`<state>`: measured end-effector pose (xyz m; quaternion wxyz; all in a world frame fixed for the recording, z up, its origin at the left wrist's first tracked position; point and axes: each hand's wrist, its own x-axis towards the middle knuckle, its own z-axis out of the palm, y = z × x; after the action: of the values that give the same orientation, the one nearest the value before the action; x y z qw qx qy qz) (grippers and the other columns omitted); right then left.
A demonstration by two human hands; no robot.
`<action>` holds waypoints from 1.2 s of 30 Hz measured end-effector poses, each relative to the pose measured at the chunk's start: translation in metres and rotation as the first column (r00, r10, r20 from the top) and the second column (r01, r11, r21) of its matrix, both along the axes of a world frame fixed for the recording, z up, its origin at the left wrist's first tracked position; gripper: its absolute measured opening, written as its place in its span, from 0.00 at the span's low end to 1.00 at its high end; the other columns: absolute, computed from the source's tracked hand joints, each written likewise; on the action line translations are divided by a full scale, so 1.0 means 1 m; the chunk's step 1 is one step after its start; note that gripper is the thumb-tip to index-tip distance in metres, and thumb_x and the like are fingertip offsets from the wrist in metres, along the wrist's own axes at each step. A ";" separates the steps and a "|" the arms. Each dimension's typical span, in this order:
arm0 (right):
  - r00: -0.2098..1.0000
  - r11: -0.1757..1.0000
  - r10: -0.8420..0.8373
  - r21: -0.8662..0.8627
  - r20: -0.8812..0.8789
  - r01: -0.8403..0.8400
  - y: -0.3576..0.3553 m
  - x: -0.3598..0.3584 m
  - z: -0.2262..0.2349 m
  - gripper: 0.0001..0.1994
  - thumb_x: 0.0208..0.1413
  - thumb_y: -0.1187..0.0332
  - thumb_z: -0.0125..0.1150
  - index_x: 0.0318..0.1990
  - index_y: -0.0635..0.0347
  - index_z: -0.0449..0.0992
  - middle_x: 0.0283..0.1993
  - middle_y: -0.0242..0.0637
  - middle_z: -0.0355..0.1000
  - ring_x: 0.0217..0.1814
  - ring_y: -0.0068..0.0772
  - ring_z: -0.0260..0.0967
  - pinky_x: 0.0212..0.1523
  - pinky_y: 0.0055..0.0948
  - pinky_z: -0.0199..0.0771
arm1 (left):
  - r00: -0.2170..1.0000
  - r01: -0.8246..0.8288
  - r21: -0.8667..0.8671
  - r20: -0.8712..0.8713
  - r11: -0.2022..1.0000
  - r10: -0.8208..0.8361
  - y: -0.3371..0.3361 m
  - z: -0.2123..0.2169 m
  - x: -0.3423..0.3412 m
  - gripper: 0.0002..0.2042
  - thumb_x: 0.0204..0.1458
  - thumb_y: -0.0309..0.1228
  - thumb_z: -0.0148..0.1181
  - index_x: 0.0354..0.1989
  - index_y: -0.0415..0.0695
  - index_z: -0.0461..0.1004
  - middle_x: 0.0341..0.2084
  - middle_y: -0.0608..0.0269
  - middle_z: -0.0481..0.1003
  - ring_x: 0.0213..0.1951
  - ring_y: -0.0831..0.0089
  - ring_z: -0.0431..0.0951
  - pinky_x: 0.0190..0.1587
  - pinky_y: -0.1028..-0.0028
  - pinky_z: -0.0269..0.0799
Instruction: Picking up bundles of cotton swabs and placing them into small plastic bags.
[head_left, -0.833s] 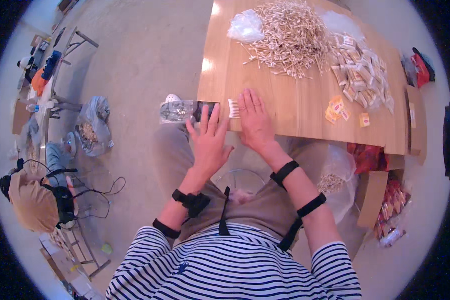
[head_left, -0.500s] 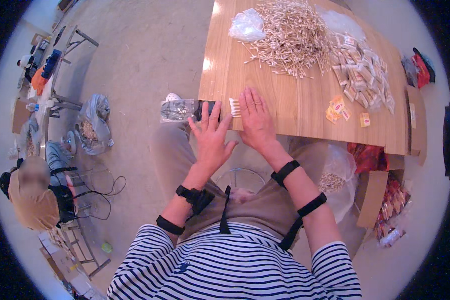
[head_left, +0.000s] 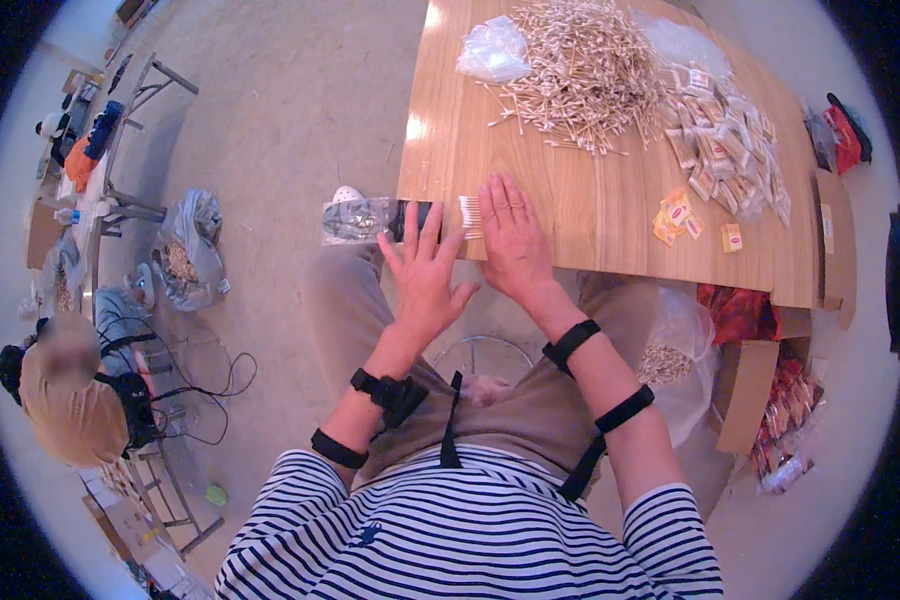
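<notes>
A short row of cotton swabs (head_left: 471, 214) lies lined up on the table near its front edge, between my two hands. My right hand (head_left: 515, 238) lies flat along the row's right side, fingers stretched out and together. On the left, my left hand (head_left: 429, 280) is spread open, its fingertips over a dark strip at the table edge and close to the swabs. A clear plastic bag (head_left: 355, 220) sticks out past the table's left edge beside the dark strip. My fingers hide part of the strip and the swabs' lower ends.
Farther back on the wooden table (head_left: 450, 110) are a heap of loose swabs (head_left: 585, 80), a crumpled clear bag (head_left: 495, 50), filled packets (head_left: 720, 160) and small yellow-orange cards (head_left: 675, 218). Cardboard boxes (head_left: 745, 395) stand lower right. A seated person (head_left: 70, 390) is at far left.
Both hands stay almost where they were beside the row of swabs. The seated person at far left has shifted slightly.
</notes>
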<state>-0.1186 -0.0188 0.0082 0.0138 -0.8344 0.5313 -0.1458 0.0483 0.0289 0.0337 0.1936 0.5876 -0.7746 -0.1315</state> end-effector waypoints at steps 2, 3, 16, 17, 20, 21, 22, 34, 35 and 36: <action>1.000 1.000 0.001 -0.017 -0.002 -0.001 0.000 0.001 0.000 0.43 0.42 0.68 0.66 0.69 0.72 0.55 0.74 0.55 0.51 0.79 0.52 0.44 0.78 0.45 0.42 | 1.000 0.006 -0.028 -0.007 1.000 -0.006 -0.005 0.001 -0.002 0.37 0.34 0.37 0.77 0.59 0.51 0.72 0.73 0.55 0.51 0.75 0.47 0.41 0.65 0.26 0.32; 1.000 1.000 0.005 0.004 0.018 -0.005 0.000 0.001 0.003 0.42 0.43 0.69 0.66 0.69 0.72 0.56 0.74 0.56 0.51 0.79 0.52 0.44 0.78 0.46 0.42 | 1.000 0.003 -0.028 -0.007 1.000 -0.003 -0.006 0.000 -0.001 0.37 0.34 0.37 0.77 0.59 0.51 0.72 0.73 0.55 0.51 0.75 0.47 0.41 0.65 0.26 0.32; 1.000 1.000 -0.001 -0.023 0.024 0.001 -0.001 0.001 -0.001 0.40 0.45 0.70 0.63 0.68 0.72 0.57 0.74 0.56 0.51 0.79 0.52 0.45 0.77 0.45 0.43 | 1.000 0.011 -0.030 0.015 1.000 -0.010 -0.011 -0.005 -0.002 0.38 0.33 0.37 0.77 0.59 0.50 0.71 0.73 0.53 0.52 0.75 0.47 0.42 0.66 0.28 0.32; 1.000 1.000 0.000 -0.024 0.024 0.001 0.000 0.001 0.001 0.40 0.45 0.70 0.63 0.68 0.72 0.57 0.74 0.56 0.51 0.79 0.52 0.45 0.77 0.45 0.43 | 1.000 0.011 -0.046 0.005 0.999 -0.011 -0.013 -0.005 -0.002 0.39 0.32 0.37 0.77 0.60 0.50 0.70 0.73 0.53 0.52 0.75 0.47 0.42 0.66 0.28 0.32; 1.000 1.000 0.002 0.017 -0.005 -0.002 0.000 0.001 0.004 0.39 0.46 0.70 0.63 0.68 0.71 0.57 0.74 0.56 0.52 0.79 0.52 0.45 0.77 0.45 0.43 | 0.999 0.022 -0.032 0.031 0.999 -0.021 -0.016 -0.006 -0.002 0.40 0.32 0.38 0.78 0.60 0.50 0.70 0.73 0.53 0.51 0.75 0.47 0.42 0.66 0.28 0.31; 1.000 1.000 0.001 0.004 -0.005 -0.001 0.000 0.001 0.003 0.39 0.46 0.69 0.63 0.68 0.71 0.57 0.74 0.56 0.52 0.79 0.52 0.44 0.77 0.45 0.43 | 0.999 0.024 -0.033 0.030 0.999 -0.023 -0.017 -0.007 -0.002 0.40 0.32 0.38 0.78 0.60 0.50 0.70 0.73 0.53 0.51 0.75 0.47 0.42 0.66 0.28 0.31; 1.000 1.000 0.000 -0.008 -0.005 0.000 0.000 0.001 0.002 0.39 0.46 0.69 0.62 0.68 0.71 0.57 0.74 0.56 0.52 0.79 0.52 0.44 0.77 0.45 0.43 | 0.999 0.023 -0.028 0.037 0.999 -0.022 -0.017 -0.008 -0.002 0.40 0.32 0.38 0.78 0.60 0.50 0.70 0.73 0.53 0.51 0.75 0.47 0.42 0.66 0.28 0.31; 1.000 1.000 -0.006 0.027 -0.001 0.006 0.000 0.001 0.002 0.42 0.44 0.69 0.65 0.69 0.70 0.55 0.75 0.54 0.51 0.80 0.50 0.43 0.77 0.45 0.42 | 0.999 0.017 0.007 0.040 1.000 -0.018 -0.019 -0.006 -0.002 0.41 0.30 0.38 0.79 0.60 0.51 0.69 0.72 0.54 0.52 0.75 0.48 0.42 0.67 0.29 0.31; 1.000 1.000 -0.006 0.027 -0.001 0.006 0.000 0.001 0.001 0.42 0.44 0.69 0.65 0.69 0.70 0.55 0.75 0.54 0.51 0.80 0.50 0.43 0.77 0.45 0.42 | 0.999 0.014 0.007 0.039 1.000 -0.014 -0.019 -0.006 -0.001 0.41 0.30 0.38 0.79 0.60 0.50 0.69 0.72 0.54 0.52 0.75 0.47 0.42 0.67 0.29 0.31; 1.000 1.000 -0.007 0.017 -0.005 0.007 0.000 0.001 0.000 0.42 0.44 0.70 0.65 0.69 0.70 0.55 0.75 0.54 0.51 0.80 0.51 0.43 0.77 0.45 0.43 | 0.999 0.015 0.007 0.039 1.000 -0.015 -0.020 -0.007 -0.001 0.41 0.30 0.38 0.79 0.60 0.50 0.69 0.72 0.54 0.52 0.75 0.47 0.42 0.67 0.29 0.31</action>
<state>-0.1178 -0.0190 0.0086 0.0188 -0.8328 0.5355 -0.1393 0.0472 0.0093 0.0269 0.1756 0.5849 -0.7821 -0.1240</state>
